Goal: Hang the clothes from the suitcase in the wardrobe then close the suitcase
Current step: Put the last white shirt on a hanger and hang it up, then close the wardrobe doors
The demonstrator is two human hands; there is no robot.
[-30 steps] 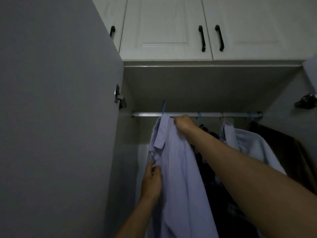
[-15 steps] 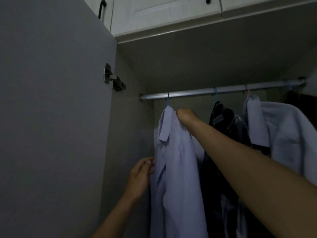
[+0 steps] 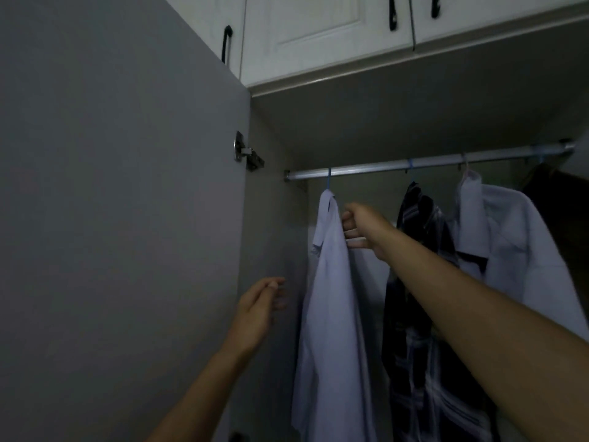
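Dim wardrobe (image 3: 414, 116) | left hand (image 3: 258, 311) loose, empty | right hand (image 3: 366, 231) curled against pale shirt (image 3: 331, 298), grip unclear | hem cut off

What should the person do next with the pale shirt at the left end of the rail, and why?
Probably let go and draw both hands back for the next garment. The pale shirt hangs straight, its blue hanger hook over the rail. The left hand is off the cloth, fingers relaxed, and the right hand is at its shoulder, grip unclear.
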